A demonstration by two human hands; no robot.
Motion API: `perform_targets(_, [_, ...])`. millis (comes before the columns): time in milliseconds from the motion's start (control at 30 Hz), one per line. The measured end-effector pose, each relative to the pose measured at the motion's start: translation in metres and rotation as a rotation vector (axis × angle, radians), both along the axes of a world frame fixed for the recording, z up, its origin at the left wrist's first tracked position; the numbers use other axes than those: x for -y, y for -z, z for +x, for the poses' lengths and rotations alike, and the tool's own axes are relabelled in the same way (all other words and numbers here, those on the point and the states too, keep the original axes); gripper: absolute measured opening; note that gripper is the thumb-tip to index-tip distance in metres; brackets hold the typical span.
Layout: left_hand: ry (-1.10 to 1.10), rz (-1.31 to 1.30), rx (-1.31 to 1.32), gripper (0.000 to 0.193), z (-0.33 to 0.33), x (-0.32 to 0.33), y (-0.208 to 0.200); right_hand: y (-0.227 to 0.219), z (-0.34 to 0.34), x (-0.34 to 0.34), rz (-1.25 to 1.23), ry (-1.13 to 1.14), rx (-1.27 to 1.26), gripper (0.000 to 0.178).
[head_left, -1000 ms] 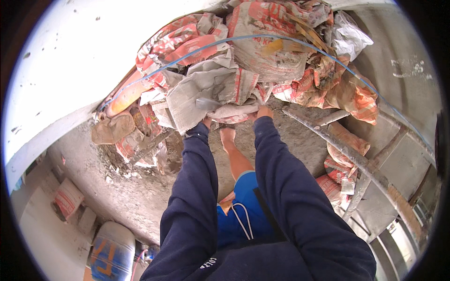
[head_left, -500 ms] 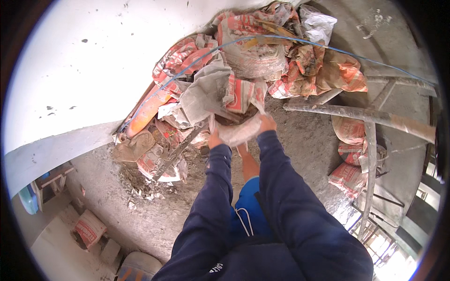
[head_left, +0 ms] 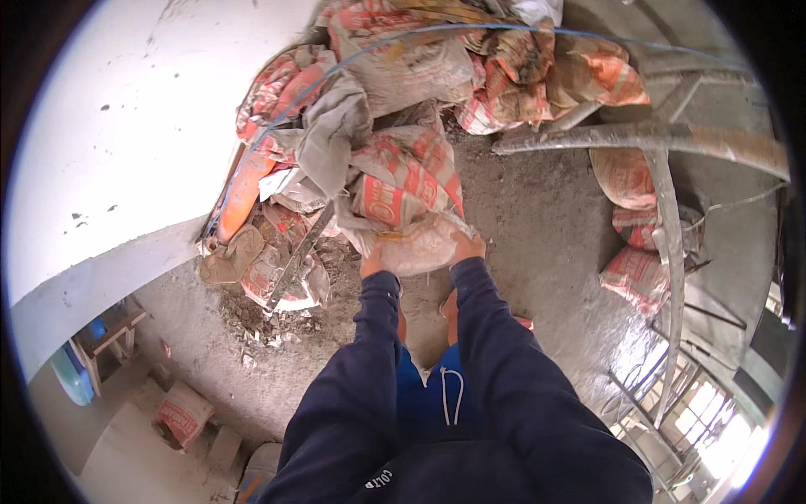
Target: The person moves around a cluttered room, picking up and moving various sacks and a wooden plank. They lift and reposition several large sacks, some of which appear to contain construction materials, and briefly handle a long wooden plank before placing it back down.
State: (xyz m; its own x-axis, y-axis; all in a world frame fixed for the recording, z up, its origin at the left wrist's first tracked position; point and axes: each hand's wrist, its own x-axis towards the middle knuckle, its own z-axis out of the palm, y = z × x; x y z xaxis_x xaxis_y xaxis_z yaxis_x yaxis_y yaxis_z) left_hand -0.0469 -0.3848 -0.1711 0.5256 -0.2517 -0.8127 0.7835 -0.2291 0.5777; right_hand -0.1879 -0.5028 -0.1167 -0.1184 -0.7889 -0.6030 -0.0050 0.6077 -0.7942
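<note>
- Sack (head_left: 407,189): in front of the legs, below the heap (head_left: 403,71).
- Left hand (head_left: 370,262) and right hand (head_left: 468,245) clamp its near edge, apart.
- Pulling evenly should spare the worn fabric.
- Compared with half a second ago, more red-printed side shows.

The left arm (head_left: 357,340) and right arm (head_left: 520,344) reach forward and down, nearly straight, in dark navy sleeves that run to the wrists and draw closer together toward the hands. The left hand (head_left: 371,261) and right hand (head_left: 468,247) are bare and apart, side by side, the right set slightly farther forward. Both are closed in a grip, fingers curled, their tips hidden. Bare lower legs (head_left: 451,317) show partly between the forearms.
</note>
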Motion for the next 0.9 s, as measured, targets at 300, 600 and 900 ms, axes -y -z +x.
perform_targets(300, [-0.054,-0.119,-0.072,0.035,-0.062,-0.001,-0.155,-0.096,-0.063,-0.025,-0.196,-0.043,0.052,0.030])
perform_targets(600, [0.714,0.490,0.069,0.035,-0.136,-0.063,0.016,0.102,-0.159,-0.082,0.292,-0.358,-0.705,0.025])
perform_targets(900, [0.417,0.409,-0.278,0.030,-0.108,-0.124,0.106,0.106,-0.211,-0.122,0.257,-0.375,-0.542,0.040])
